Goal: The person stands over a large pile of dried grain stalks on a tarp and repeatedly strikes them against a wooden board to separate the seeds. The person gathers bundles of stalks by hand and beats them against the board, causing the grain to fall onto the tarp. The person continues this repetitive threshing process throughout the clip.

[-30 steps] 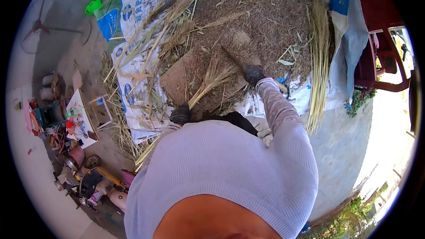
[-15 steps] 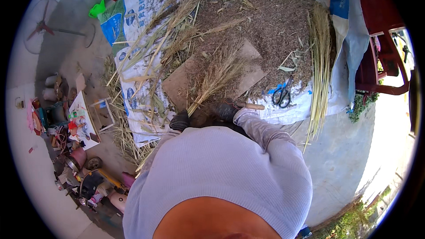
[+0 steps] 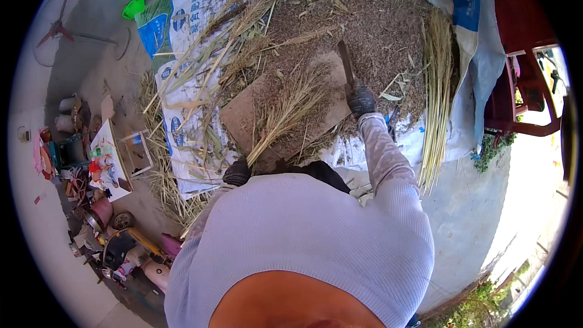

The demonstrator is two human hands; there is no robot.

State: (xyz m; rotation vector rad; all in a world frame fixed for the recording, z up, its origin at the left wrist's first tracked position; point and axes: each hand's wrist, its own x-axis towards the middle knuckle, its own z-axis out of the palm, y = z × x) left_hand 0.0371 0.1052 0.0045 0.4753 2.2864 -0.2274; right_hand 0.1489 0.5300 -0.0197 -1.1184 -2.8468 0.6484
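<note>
In dark gloves, my left hand (image 3: 237,172) grips the stalk ends of a bundle of dry seed-head stalks (image 3: 290,109), whose brushy heads fan out over a flat board (image 3: 243,115). My right hand (image 3: 362,101), also gloved, is closed on a long, dark, narrow-bladed knife (image 3: 345,64). Its blade points away from me, past the board's right edge. The knife's handle is mostly hidden in my fist. Beside my right forearm lie dark scissors (image 3: 392,116), partly covered by the sleeve.
Loose brown seed (image 3: 388,36) covers much of the printed white sacks (image 3: 188,9). More stalks lie at the left (image 3: 234,30), and a neat bundle (image 3: 438,85) lies at the right. A red chair (image 3: 534,97) stands at the far right, a cluttered white table (image 3: 115,158) at the left.
My right hand has moved from near the stalk ends out to the right and away from me, swinging the knife up to point forward. My left hand keeps hold of the stalks.
</note>
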